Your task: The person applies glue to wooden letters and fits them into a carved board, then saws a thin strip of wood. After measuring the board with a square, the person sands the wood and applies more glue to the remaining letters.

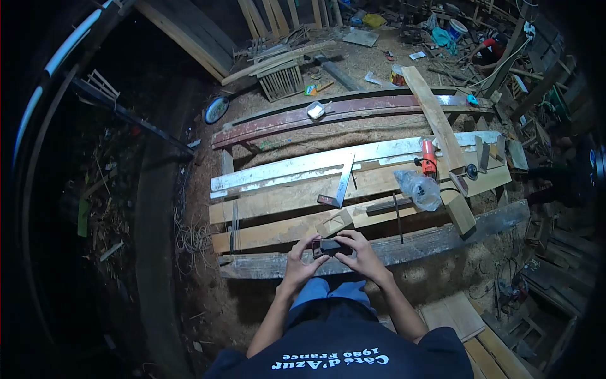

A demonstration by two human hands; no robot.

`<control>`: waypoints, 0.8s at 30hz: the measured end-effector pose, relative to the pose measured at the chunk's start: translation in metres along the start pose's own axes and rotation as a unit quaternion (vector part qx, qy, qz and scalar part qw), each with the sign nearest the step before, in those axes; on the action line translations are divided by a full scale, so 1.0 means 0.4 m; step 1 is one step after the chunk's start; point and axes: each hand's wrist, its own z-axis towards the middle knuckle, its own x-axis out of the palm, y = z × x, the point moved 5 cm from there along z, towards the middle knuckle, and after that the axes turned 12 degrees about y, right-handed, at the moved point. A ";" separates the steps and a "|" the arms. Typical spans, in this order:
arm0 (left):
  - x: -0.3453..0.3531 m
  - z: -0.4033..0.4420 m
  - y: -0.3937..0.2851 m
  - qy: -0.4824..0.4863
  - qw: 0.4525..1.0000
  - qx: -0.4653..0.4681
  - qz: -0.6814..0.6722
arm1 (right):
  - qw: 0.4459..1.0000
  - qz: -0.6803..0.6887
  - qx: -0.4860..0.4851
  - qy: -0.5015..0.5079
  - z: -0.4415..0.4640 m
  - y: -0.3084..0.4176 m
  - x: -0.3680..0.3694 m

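Note:
Between my left hand (302,260) and my right hand (361,254) is a smartphone (332,247), held sideways above the near edge of the workbench. Fingers curl over its far edge and both thumbs press on the near side. What its screen shows cannot be made out. Just beyond the phone lies a short wood block (334,223) on a pale board. Past that rests a try square (344,183), its metal blade pointing away from me. A thin dark rod (398,218) lies to the right of my right hand.
A red power tool (428,158), a clear plastic bag (419,191) and a thick wooden beam (459,213) occupy the bench's right side. One long plank (435,117) lies across the boards. At the far right, a person (491,52) crouches among scraps.

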 end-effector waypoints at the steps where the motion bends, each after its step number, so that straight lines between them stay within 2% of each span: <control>1: 0.002 -0.015 -0.004 0.011 1.000 0.014 0.003 | 1.000 -0.015 -0.002 0.018 -0.012 0.020 -0.005; 5: 0.018 -0.073 -0.015 0.066 0.992 0.084 0.067 | 0.998 -0.043 -0.018 0.039 -0.052 0.058 0.016; 9: -0.024 -0.138 0.013 0.095 0.992 0.079 0.028 | 0.999 -0.021 0.006 0.028 -0.071 0.099 0.086; 16: -0.187 -0.325 0.095 0.042 0.986 0.155 0.039 | 0.998 -0.059 -0.003 0.034 -0.046 0.255 0.298; 24: -0.385 -0.659 0.256 -0.035 0.994 0.105 -0.004 | 0.994 -0.077 -0.056 0.059 -0.025 0.441 0.665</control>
